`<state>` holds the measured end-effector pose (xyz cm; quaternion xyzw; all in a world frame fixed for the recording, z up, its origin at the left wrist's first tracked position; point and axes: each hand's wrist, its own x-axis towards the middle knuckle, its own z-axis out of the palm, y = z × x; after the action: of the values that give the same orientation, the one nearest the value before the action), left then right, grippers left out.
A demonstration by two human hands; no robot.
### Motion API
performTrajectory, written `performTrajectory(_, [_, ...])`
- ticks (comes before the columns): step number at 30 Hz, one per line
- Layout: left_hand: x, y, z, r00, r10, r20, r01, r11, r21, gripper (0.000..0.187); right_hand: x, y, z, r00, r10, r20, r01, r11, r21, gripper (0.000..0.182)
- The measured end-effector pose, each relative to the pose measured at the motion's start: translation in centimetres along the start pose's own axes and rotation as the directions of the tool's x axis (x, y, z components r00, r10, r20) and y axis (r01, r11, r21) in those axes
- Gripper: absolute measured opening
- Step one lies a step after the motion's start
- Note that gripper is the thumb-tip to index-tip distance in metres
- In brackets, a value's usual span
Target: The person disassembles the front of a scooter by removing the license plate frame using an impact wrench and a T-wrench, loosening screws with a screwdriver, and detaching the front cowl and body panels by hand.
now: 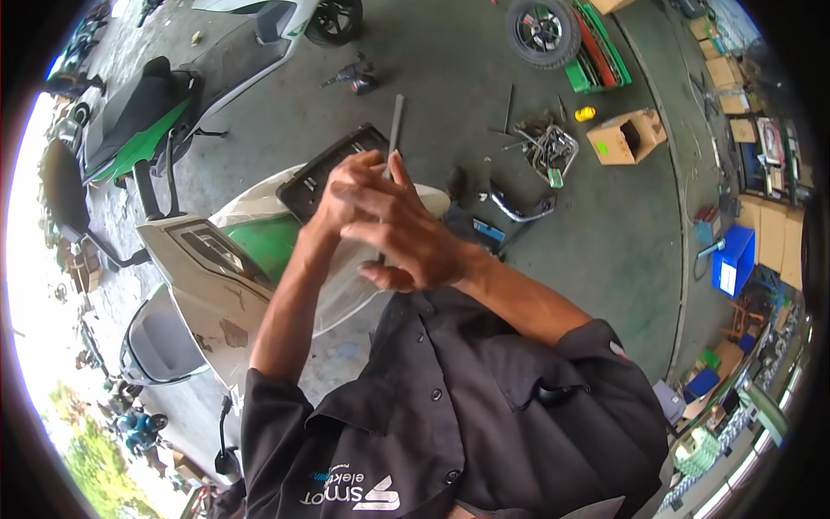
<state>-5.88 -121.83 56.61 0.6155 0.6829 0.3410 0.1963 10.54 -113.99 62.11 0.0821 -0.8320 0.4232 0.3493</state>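
Note:
My left hand [344, 183] and my right hand [413, 240] are pressed together in the middle of the head view. Both close around a thin grey metal rod [395, 119] that sticks up past the fingers. The right hand lies over the left, so the rod's lower part is hidden. Beneath the hands sits a white and green scooter body [216, 268] with a black plate frame [328, 169] at its end. I wear a black short-sleeved shirt [450, 415].
On the concrete floor lie a drill [354, 80], a pile of metal tools [549, 147], an open cardboard box [627, 137], a wheel [540, 30] and a blue bin [735, 259]. A green and black scooter [143, 117] stands at the upper left.

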Motion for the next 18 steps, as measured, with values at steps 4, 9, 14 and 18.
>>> performTrajectory(4, [0.7, 2.5, -1.6, 0.995, 0.081, -0.051, -0.081, 0.997, 0.011, 0.016, -3.5, 0.1, -0.2, 0.917, 0.27, -0.295, -0.222, 0.957, 0.187, 0.043])
performTrajectory(9, [0.2, 3.5, -0.7, 0.986, 0.088, 0.144, -0.102, 0.99, 0.096, 0.013, 0.5, 6.1, -1.5, 0.454, 0.885, 0.102, -0.435, 0.121, 0.892, 0.033])
performTrajectory(14, [0.2, 0.7, 0.7, 0.996, -0.09, -0.005, 0.086, 0.971, -0.222, 0.031, 7.9, 0.8, -2.8, 0.649, 0.628, 0.431, -0.744, 0.644, 0.182, 0.022])
performTrajectory(18, [0.7, 2.4, -2.9, 0.988, 0.12, 0.1, -0.122, 0.992, 0.016, 0.014, 1.3, -1.2, -6.9, 0.963, 0.074, 0.26, -0.03, 0.985, -0.169, 0.026])
